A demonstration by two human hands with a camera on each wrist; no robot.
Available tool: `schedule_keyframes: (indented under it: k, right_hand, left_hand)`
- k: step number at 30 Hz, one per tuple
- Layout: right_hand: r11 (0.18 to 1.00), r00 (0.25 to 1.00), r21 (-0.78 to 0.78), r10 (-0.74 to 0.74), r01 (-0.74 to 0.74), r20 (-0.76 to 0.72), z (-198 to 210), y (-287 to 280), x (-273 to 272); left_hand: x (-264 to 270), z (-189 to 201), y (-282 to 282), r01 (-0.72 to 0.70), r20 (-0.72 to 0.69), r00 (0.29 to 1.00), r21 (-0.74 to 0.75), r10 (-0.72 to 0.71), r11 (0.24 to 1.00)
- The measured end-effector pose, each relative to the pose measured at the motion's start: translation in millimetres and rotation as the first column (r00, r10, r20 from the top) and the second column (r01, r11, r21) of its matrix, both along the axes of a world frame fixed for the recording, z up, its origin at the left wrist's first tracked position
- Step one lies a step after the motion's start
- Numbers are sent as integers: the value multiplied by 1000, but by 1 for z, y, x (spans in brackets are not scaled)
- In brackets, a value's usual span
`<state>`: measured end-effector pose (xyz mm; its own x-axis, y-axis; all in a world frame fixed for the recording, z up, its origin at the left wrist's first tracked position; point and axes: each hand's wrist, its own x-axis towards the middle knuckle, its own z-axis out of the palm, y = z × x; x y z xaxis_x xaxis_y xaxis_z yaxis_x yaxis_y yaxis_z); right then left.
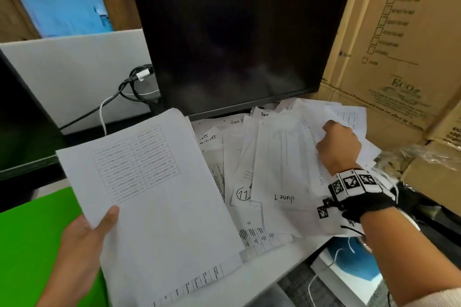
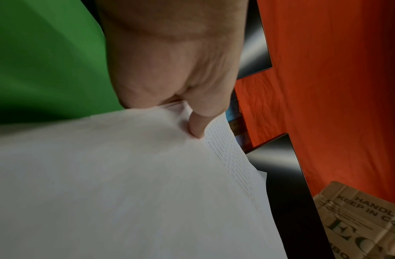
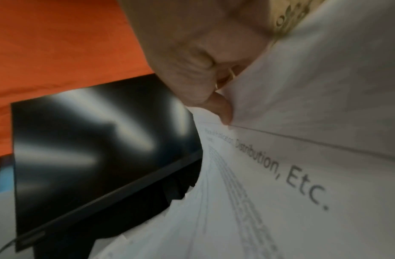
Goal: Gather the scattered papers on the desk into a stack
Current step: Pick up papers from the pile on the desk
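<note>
My left hand (image 1: 89,227) holds a stack of white sheets (image 1: 149,194) by its lower left edge, thumb on top; a printed table shows on the top sheet. The left wrist view shows the same stack of sheets (image 2: 125,192) pinched under my left hand (image 2: 192,119). Scattered papers (image 1: 274,164) lie overlapping on the desk in front of the monitor. My right hand (image 1: 339,147) reaches over them at the far right and pinches a sheet (image 1: 349,117) lifted off the pile. Up close, my right hand (image 3: 223,108) grips the raised sheet (image 3: 325,87) above a page reading "Distribution, Etc." (image 3: 280,175).
A dark monitor (image 1: 237,42) stands right behind the papers. Cardboard boxes (image 1: 399,32) wall off the right side. A green folder (image 1: 32,244) lies at the lower left. Cables (image 1: 129,90) hang by a white panel at the left. Crinkled plastic (image 1: 429,157) lies at the right.
</note>
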<state>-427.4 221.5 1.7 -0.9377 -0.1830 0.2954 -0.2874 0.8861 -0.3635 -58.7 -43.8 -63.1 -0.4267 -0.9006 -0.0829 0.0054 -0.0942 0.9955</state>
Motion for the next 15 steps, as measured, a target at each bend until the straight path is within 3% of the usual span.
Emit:
schedule_keyframes:
  k: [2,6,12,15]
  right_hand:
    - [988,999,-145,48,-50,-15,11,1,-1]
    - [897,977,-424,186,-124,108,31,-1,-7]
    - [771,855,-474,514,-424,72,61,-8,20]
    - [630,742,-567,669,-530,49,76,-16,44]
  left_hand:
    - [1,3,0,0,-12,1000,-3,0,1000]
    - [-2,8,5,42,-56,998,24,-40,999]
    - [-10,26,17,150,-115,982,25,-146,988]
    - [-15,34,22,197,-134,972,22,-193,980]
